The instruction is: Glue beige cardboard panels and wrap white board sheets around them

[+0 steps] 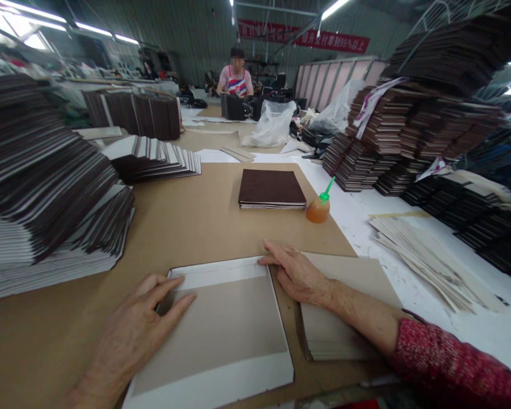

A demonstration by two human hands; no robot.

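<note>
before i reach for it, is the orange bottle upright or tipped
Upright: the orange bottle sits bottom down, its green nozzle pointing up.

A hand could pass along the strip of brown board [187, 221] across the middle of the frame, above the white-edged panel [230, 318]. The tall stack [68, 176] blocks the left; the dark brown pile [272, 187] and orange bottle [318, 211] stand upper centre-right. The right forearm [366, 314] bars the lower right, across the cardboard sheets [361, 275].

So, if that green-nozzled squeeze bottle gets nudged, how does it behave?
The squeeze bottle could rock or roll, given its rounded body. Darker amber low down suggests liquid, so probably bottom-heavy. Translucent walls hint at soft, squeezable plastic.
</note>
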